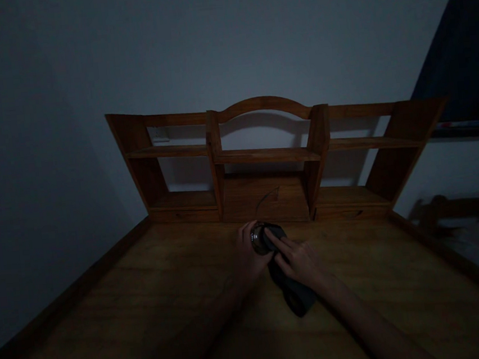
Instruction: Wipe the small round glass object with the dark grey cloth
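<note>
A dark handheld device with a round, shiny, glass-like end [259,238] is held between my two hands above the desk. Its long black body [299,297] slants down toward me and finishes in a rounded dark end. Dim light hides its exact kind. My left hand [249,256] curls its fingers around the shiny end from the left. From the right, my right hand [301,259] grips the upper body, its index finger stretched over the top near the round end. Part of the device is hidden under the right hand's fingers.
The wooden desk [166,299] spreads below my arms, with raised edges at both sides. At its back stands a wooden shelf unit [266,155] with small drawers. A thin dark cord or strip [266,195] shows in the middle compartment. A wall socket [159,133] is behind the left shelf.
</note>
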Demonstrator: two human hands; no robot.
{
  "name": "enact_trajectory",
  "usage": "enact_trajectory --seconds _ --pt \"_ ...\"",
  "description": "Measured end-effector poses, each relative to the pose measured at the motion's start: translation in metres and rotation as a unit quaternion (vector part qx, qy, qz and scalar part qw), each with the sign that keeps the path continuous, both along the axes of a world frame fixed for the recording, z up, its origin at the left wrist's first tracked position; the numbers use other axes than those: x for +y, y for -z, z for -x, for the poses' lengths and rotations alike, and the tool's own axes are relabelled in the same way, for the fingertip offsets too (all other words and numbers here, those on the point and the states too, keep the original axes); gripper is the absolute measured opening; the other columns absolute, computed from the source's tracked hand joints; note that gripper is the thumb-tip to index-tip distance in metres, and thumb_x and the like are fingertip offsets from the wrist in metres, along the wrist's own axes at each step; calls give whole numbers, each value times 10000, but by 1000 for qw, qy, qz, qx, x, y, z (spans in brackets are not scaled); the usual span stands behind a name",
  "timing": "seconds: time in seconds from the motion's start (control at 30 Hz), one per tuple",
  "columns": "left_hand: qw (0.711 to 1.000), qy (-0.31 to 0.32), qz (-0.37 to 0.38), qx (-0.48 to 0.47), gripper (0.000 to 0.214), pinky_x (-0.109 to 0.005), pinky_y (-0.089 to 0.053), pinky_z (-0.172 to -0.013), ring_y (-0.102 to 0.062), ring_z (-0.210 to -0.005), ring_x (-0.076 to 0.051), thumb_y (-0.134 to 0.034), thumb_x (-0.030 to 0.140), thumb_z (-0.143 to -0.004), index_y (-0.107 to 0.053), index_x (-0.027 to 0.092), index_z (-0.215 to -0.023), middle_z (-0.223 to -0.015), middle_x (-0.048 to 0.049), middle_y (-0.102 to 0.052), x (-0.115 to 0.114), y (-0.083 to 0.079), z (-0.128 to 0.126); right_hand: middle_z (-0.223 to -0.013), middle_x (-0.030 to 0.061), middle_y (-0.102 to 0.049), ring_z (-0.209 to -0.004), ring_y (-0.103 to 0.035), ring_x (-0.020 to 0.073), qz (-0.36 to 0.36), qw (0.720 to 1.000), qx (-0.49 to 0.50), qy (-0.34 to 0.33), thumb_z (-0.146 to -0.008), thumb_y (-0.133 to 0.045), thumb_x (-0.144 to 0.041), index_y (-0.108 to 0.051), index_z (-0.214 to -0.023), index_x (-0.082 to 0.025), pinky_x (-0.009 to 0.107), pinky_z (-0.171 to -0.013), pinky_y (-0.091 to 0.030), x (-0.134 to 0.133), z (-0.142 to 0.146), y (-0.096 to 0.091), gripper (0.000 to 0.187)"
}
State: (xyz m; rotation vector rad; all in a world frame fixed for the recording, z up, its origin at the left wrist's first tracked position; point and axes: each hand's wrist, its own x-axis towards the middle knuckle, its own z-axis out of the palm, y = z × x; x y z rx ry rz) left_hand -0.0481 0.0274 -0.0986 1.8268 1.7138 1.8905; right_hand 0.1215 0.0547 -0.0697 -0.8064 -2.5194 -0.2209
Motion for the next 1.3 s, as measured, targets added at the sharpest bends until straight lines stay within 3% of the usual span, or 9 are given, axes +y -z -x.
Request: enact_trajectory --seconds 0.07,0.17,0.27,0.5,0.7,1.0,1.13,1.23,1.3 --pt "1000 0 -3 3 658 -430 -435 -1016 -512 -1167 -264 -746 197 -686 -454 233 -1275 -1256 -97 -511 1 1 1 -1004 44 -695 -741 -656 181 6 999 -24 -28 -904 -493 -242 -272 -1511 -274 269 -645 -451 -2 0 -2 646" --pt "1000 -20 -9 -16 559 -430 -439 -1006 -522 -1153 -257 -680 179 -759 -464 241 -1271 -1249 -102 -519 4 4 3 -1028 36 -701 -775 -663 179 8 998 -27 -55 -904 -502 -249 -409 -1447 -313 272 -673 -453 -2 -3 -2 555" --pt "999 -29 -14 -26 644 -429 -455 -989 -533 -1135 -253 -746 195 -684 -465 234 -1262 -1234 -87 -529 5 4 4 -992 45 -705 -751 -661 192 0 1000 -8 -20 -916 -485 -257 -474 -1410 -292 290 -673 -458 1 -6 -2 496" --pt "1000 9 -9 -25 755 -435 -453 -1004 -533 -1152 -252 -823 238 -603 -464 233 -1267 -1242 -80 -531 4 4 1 -1067 70 -693 -753 -667 209 2 999 -36 30 -922 -464 -259 -164 -1538 -247 302 -683 -475 3 -2 -2 685" --pt "999 19 -29 -14 780 -481 -378 -1090 -459 -1283 -280 -822 236 -626 -436 242 -1304 -1340 -100 -488 9 7 3 -973 47 -701 -750 -668 209 -2 997 -45 55 -933 -449 -273 -112 -1541 -264 291 -668 -467 3 1 -1 695" --pt "998 -1 -13 -59 831 -451 -430 -1022 -519 -1215 -279 -844 267 -568 -433 219 -1288 -1297 -111 -514 9 9 2 -1001 56 -711 -764 -664 187 -7 1000 1 29 -927 -471 -264 -347 -1484 -264 272 -717 -475 9 -7 0 570" --pt "992 -50 6 -117 820 -438 -448 -978 -568 -1131 -265 -851 327 -534 -457 203 -1242 -1207 -108 -563 14 9 8 -970 62 -719 -740 -666 186 -14 1000 23 9 -915 -481 -260 -492 -1402 -242 274 -710 -483 12 -9 4 487" --pt "984 -65 44 -162 734 -424 -454 -954 -581 -1098 -252 -828 436 -577 -489 202 -1185 -1167 -98 -585 12 5 13 -1011 73 -721 -796 -680 195 -7 998 56 24 -917 -474 -249 -514 -1384 -228 281 -744 -502 16 -9 7 470" --pt "969 -26 77 -234 625 -401 -480 -896 -614 -1023 -233 -758 521 -664 -505 199 -1135 -1101 -88 -617 9 3 15 -1064 79 -715 -831 -687 196 2 996 80 39 -924 -461 -239 -506 -1390 -223 285 -762 -513 19 -10 10 468"
